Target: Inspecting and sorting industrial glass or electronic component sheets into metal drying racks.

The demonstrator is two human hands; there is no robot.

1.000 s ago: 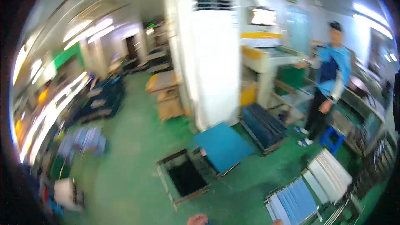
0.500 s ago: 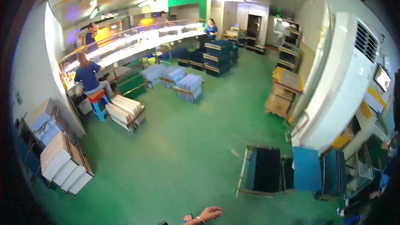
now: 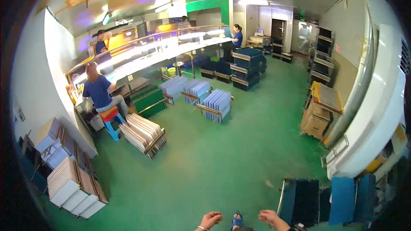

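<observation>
Low in the head view, my left hand point(image 3: 211, 219) hangs above the green floor, a bracelet on its wrist. Its fingers are loosely bent, with nothing in them. My right hand point(image 3: 269, 216) is held out opposite it, fingers slack and also without any object. Between the two a foot in a blue sandal point(image 3: 236, 220) shows. Nearest to my right hand stands a rack of dark blue panels point(image 3: 305, 201); a gap of floor lies between my left hand and the rack of white panels point(image 3: 143, 132).
More white panels point(image 3: 70, 184) stand in racks at the left wall. Ahead are racks of bluish panels point(image 3: 216, 105) and stacked dark crates point(image 3: 247, 69). A person on a stool point(image 3: 97, 87) sits at a lit bench point(image 3: 145, 60); others stand along it. Cardboard boxes point(image 3: 316, 122) are at right.
My right hand has come into view, and my left hand has shifted slightly left. The room's objects appear farther right and lower, several of them larger. The seated person stays at the bench.
</observation>
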